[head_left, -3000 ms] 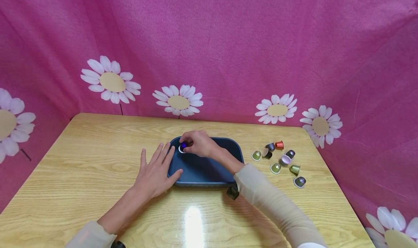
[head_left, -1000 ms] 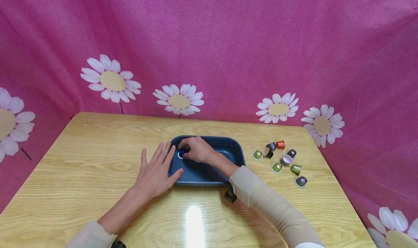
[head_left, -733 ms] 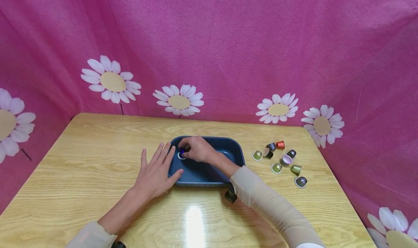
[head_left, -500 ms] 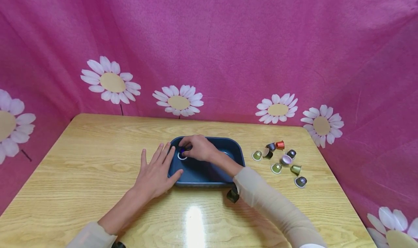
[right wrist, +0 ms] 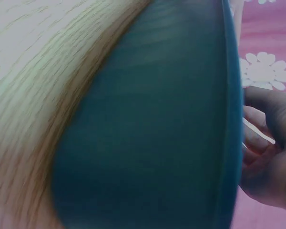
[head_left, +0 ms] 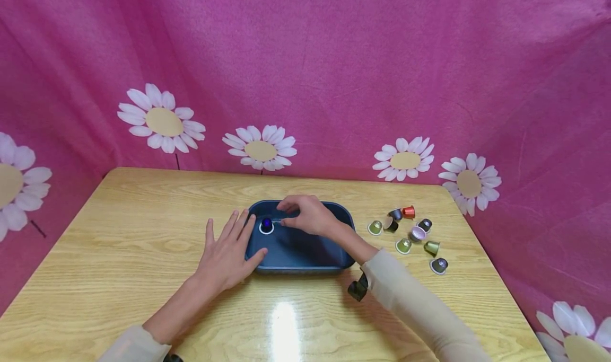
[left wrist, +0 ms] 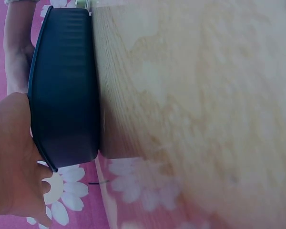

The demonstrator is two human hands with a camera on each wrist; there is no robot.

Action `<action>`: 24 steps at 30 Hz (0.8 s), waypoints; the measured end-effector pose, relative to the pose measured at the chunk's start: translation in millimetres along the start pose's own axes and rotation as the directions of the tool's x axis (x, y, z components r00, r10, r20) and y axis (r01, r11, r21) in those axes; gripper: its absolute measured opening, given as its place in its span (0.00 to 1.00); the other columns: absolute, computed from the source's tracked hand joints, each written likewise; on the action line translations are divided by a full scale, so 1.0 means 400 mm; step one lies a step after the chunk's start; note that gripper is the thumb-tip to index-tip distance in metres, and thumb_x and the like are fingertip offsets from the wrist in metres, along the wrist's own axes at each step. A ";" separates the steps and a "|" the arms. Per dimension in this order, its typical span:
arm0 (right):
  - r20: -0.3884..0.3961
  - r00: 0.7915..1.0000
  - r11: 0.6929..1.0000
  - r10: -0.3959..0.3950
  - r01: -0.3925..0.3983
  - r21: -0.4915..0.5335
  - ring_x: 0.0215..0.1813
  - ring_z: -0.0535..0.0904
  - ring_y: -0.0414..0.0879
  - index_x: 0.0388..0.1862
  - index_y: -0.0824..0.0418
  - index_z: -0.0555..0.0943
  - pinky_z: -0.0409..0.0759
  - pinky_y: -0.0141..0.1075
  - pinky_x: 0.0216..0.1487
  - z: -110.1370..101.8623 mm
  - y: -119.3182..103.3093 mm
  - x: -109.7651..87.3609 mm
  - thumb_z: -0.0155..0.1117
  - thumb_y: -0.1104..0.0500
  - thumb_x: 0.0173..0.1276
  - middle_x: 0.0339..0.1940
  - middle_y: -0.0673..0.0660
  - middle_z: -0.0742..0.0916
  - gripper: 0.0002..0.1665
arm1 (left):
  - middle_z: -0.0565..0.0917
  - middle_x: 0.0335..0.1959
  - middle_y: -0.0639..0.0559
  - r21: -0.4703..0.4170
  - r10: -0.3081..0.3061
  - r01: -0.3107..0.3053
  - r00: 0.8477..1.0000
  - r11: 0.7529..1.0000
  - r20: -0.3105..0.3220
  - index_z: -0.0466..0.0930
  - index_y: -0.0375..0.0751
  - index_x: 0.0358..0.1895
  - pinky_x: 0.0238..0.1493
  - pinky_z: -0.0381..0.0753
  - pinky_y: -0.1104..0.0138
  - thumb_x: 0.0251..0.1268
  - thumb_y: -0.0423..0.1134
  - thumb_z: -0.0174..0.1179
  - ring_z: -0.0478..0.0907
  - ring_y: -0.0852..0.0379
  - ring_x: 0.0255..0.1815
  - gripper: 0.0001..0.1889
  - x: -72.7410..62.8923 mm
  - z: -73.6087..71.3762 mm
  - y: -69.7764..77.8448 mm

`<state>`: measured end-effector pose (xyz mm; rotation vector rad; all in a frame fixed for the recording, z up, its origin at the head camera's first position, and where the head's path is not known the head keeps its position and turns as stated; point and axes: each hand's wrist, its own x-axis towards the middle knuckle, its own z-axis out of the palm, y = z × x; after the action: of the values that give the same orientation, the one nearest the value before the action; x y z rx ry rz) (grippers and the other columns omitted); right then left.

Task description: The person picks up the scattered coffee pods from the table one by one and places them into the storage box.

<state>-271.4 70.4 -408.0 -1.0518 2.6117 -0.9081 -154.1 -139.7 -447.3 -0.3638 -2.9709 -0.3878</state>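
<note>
Beige in both sleeves (head_left: 420,309), rests one left hand (head_left: 227,258), spread, against one dark-blue tray (head_left: 300,254); poises one right hand (head_left: 310,217), grasping nothing, just beside one upright blue capsule (head_left: 266,224) inside; has nine more capsules (head_left: 418,234) on one table (head_left: 157,219).

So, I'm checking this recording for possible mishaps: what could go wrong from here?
The right hand is close beside the upright blue capsule, so a stray finger might tip it. The left hand is against the left end of the tray; a push could shift it. The red capsule lies on its side and might roll if bumped.
</note>
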 end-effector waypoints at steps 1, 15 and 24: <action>-0.005 1.000 1.000 0.004 -0.004 0.008 0.54 0.83 0.50 0.55 0.65 0.83 0.80 0.42 0.55 -0.005 0.004 -0.007 0.72 0.61 0.65 0.52 0.59 0.87 0.20 | 0.55 0.79 0.40 0.001 0.000 0.000 1.000 1.000 -0.001 0.55 0.37 0.78 0.69 0.30 0.33 0.69 0.65 0.52 0.46 0.41 0.80 0.45 0.000 0.000 0.000; -0.096 0.995 0.997 0.018 -0.011 0.075 0.53 0.83 0.52 0.54 0.66 0.83 0.81 0.45 0.53 -0.063 0.051 -0.102 0.73 0.61 0.64 0.52 0.61 0.87 0.20 | 0.57 0.78 0.39 -0.002 0.016 -0.016 0.999 1.000 -0.046 0.57 0.37 0.78 0.69 0.34 0.33 0.70 0.62 0.54 0.48 0.41 0.79 0.43 -0.003 0.003 0.000; -0.153 0.988 0.997 0.024 -0.013 0.076 0.52 0.83 0.51 0.54 0.66 0.84 0.82 0.45 0.49 -0.097 0.076 -0.155 0.72 0.60 0.65 0.51 0.60 0.87 0.19 | 0.57 0.78 0.39 -0.014 0.012 -0.012 0.999 1.000 -0.046 0.58 0.36 0.78 0.69 0.31 0.33 0.70 0.62 0.54 0.47 0.42 0.79 0.43 -0.005 0.002 0.000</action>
<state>-258.1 148.0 -398.8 -0.9733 2.6815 -1.1153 -152.1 -139.8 -448.5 -0.3692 -2.9214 -0.4114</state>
